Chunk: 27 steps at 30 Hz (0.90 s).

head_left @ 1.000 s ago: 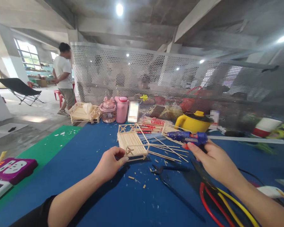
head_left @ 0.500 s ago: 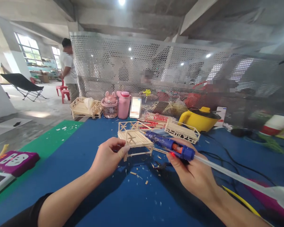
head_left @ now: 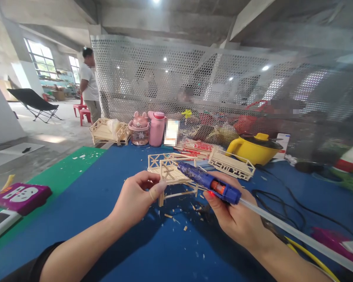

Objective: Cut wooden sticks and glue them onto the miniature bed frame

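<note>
A small model bed made of wooden sticks [head_left: 172, 178] is in the middle of the blue table, with crossed sticks in its end frames. My left hand [head_left: 142, 192] pinches its near left corner post between thumb and fingers. In my right hand [head_left: 232, 211] is a blue glue gun [head_left: 200, 176], a red light glowing by my thumb. Its nozzle points left and lies close to the top of the near frame; whether it touches, I cannot tell. A long translucent glue stick [head_left: 282, 223] runs out of the gun's back.
Behind stand another stick model [head_left: 108, 131], pink bottles [head_left: 156, 131], red sticks [head_left: 194, 150], a stick railing piece [head_left: 232, 163] and a yellow pot [head_left: 250, 150]. A purple power strip [head_left: 22, 197] lies left. Black cable [head_left: 282, 203] winds at right. Beyond the perforated screen's left edge stands a person [head_left: 90, 86].
The glue gun's nozzle has moved left, from the model's far right side to above its near frame. The model is turned and tilted slightly in my left hand. The whole view has shifted a little.
</note>
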Tool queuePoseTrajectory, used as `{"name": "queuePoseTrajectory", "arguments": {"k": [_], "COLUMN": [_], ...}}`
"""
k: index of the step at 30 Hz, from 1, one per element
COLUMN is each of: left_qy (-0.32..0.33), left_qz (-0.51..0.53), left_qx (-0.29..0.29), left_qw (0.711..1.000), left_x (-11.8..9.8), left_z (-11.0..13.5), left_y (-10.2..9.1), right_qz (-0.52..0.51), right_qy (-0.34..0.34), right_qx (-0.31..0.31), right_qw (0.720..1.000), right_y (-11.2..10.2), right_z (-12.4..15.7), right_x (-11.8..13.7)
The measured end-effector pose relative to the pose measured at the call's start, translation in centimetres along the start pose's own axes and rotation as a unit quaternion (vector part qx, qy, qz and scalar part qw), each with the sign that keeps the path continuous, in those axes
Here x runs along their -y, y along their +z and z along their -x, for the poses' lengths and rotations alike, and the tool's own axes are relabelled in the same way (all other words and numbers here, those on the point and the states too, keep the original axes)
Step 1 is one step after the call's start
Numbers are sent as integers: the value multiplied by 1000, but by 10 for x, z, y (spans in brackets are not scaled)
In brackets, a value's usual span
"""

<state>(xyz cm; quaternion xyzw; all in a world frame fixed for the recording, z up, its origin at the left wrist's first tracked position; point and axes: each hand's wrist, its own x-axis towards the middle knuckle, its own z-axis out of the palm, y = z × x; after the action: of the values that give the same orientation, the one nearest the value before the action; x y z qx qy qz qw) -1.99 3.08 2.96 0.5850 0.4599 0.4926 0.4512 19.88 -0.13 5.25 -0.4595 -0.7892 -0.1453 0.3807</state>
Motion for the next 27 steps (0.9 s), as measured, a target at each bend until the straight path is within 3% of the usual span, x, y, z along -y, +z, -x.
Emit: {"name": "queuePoseTrajectory", "arguments": {"k": [7,22,27], "left_qy": [7,11,17], "left_qz": [-5,10,0], "left_qx": [-4,3,-5], "left_qw": [1000,1000,1000], "left_x": [0,2,2], "left_z": [2,1,0], "left_y": [-1,0,-1], "right_qz": [11,0,4], "right_qy": [-58,-38,-40], "right_qx": [-34,-56,-35], "right_qw": [998,998,999], "right_y": [4,3,0], "right_z": [2,4,9], "right_x": [-6,-4,-4]}}
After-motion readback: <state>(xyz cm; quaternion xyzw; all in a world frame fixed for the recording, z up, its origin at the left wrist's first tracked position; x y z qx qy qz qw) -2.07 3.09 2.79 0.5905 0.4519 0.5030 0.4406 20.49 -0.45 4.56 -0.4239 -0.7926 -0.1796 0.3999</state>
